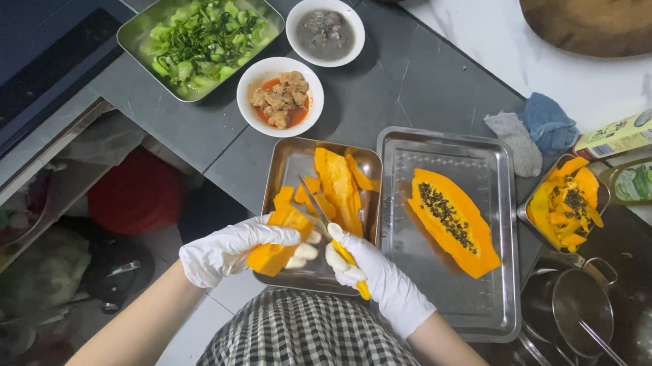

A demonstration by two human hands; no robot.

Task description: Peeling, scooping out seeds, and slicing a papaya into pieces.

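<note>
The left hand, gloved in white, is closed around a papaya piece over the near edge of the small tray; the right hand, also gloved, is wrapped shut on the yellow handle of a knife whose blade points away from the body, just beside the left fingertips. The chief risk, as I judge it, is a slip: wet fruit in a smooth glove could slide, and the blade sits close enough to the left fingers to nick them (or the glove). The small tray juts over the counter's edge toward the person, so a hard press could tip it. Beyond the right hand lies a seeded papaya half in a bigger tray; further right, a tray of peelings. Beyond the left hand stand bowls of food and a pan of greens on a grey counter, in a cramped kitchen with clutter on the floor below.
</note>
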